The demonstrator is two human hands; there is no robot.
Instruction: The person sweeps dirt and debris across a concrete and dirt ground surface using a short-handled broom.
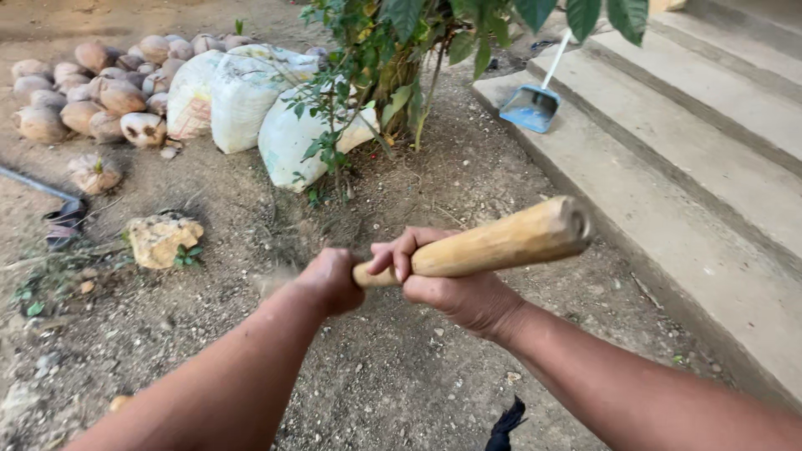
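The wooden handle [493, 245] — thick, pale, rounded at its butt end — lies across the middle of the view, gripped by both hands above bare dirt ground [401, 376]. The left hand [332, 280] is closed around it further down, and the right hand [464, 288] wraps it nearer the butt, fingers [399, 250] curled fully over the wood. The working end is hidden beyond the left hand, so what tool it is cannot be told. A blur just left of that hand suggests a swing in progress; the soil below shows no clear hole or cut, so, as a judgement, little is done so far.

Containers: 3 white sacks [242, 96] lean together by a leafy shrub [393, 50], bulging, contents unseen. Behind them is a heap of husked coconuts [92, 92]. A blue dustpan [531, 107] rests on the lowest of the concrete steps [710, 167] — whether anything is in it cannot be told.
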